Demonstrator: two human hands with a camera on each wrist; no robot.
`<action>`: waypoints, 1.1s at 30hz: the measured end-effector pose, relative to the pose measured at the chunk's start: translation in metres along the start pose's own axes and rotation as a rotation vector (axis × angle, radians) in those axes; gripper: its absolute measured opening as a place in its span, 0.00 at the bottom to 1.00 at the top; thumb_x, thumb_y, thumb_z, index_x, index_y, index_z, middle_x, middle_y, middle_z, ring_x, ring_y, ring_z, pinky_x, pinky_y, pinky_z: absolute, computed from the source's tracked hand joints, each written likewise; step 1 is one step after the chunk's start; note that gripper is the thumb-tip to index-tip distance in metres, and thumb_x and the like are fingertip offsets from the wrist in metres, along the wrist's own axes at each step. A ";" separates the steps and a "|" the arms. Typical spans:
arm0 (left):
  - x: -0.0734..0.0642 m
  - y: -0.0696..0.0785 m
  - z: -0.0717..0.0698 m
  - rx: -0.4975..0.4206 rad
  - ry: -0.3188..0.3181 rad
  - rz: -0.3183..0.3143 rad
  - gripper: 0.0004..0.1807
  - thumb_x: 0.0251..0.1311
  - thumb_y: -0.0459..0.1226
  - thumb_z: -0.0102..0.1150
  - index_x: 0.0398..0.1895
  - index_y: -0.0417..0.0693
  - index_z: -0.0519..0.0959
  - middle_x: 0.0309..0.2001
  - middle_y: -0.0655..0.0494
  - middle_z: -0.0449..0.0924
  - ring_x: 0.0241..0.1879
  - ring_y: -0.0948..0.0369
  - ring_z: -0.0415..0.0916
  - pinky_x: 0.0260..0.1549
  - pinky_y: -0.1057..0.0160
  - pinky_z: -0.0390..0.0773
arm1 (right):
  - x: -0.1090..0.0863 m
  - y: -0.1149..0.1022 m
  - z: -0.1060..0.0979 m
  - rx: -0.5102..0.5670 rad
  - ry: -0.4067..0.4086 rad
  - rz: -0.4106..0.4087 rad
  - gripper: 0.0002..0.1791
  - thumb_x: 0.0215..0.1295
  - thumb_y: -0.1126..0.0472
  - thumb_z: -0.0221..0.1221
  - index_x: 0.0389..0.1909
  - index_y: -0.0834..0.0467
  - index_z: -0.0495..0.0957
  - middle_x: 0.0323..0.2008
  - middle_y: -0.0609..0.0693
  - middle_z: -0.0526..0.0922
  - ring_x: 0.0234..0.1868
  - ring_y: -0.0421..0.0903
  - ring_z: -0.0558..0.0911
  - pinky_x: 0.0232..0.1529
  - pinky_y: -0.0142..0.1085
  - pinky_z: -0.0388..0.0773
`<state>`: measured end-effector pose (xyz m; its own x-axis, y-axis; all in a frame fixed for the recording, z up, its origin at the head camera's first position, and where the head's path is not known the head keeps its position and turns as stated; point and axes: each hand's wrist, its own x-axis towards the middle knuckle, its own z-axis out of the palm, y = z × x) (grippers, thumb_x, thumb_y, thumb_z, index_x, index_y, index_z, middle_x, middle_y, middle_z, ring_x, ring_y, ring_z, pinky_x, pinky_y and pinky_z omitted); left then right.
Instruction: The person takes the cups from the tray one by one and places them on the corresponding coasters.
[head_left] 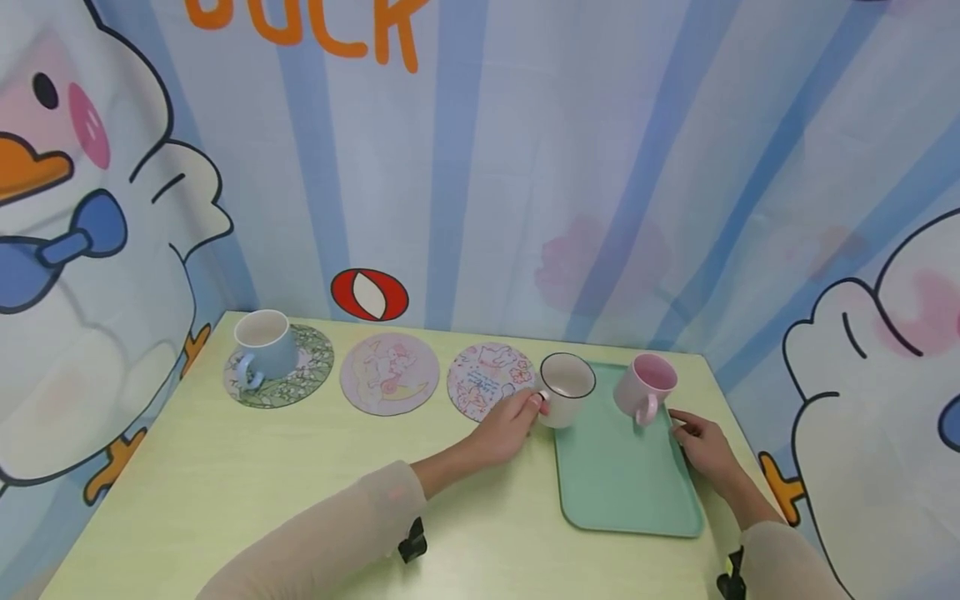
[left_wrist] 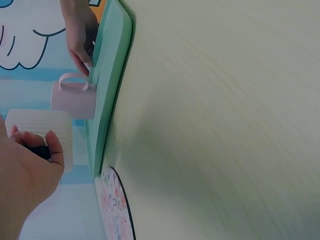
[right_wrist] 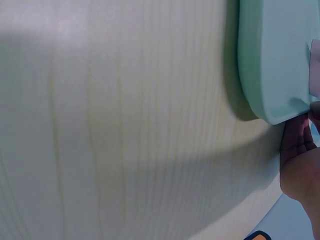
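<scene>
My left hand (head_left: 508,427) grips the handle of a white mug (head_left: 567,397) with a dark rim. The mug is upright over the left edge of a green tray (head_left: 626,483); the left wrist view shows it held clear of the surface. A pink mug (head_left: 642,387) stands on the far right part of the tray, its handle towards me. My right hand (head_left: 705,448) holds the tray's right rim, with fingers under the edge and the thumb at the top. In the right wrist view, the fingers (right_wrist: 297,134) are partly hidden by the tray.
Left of the tray lie a white patterned round mat (head_left: 480,379), a pink round mat (head_left: 389,374) and a green floral mat (head_left: 311,367). On the floral one stands a light blue mug (head_left: 268,346). A printed curtain (head_left: 510,167) hangs behind the table (head_left: 300,508).
</scene>
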<state>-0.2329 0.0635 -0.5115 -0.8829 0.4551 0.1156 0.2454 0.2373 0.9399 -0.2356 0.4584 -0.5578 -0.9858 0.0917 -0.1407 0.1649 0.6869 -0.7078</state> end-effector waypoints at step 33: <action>0.000 -0.001 -0.044 -0.018 0.106 -0.004 0.19 0.87 0.42 0.34 0.50 0.41 0.77 0.34 0.52 0.70 0.34 0.57 0.75 0.36 0.59 0.77 | 0.001 -0.002 0.000 -0.015 0.005 0.008 0.27 0.83 0.62 0.50 0.76 0.70 0.66 0.48 0.64 0.80 0.42 0.51 0.76 0.37 0.36 0.75</action>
<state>-0.2506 0.0253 -0.4984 -0.9213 0.3610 0.1443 0.2356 0.2232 0.9459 -0.2364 0.4573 -0.5569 -0.9847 0.1007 -0.1424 0.1719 0.6972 -0.6960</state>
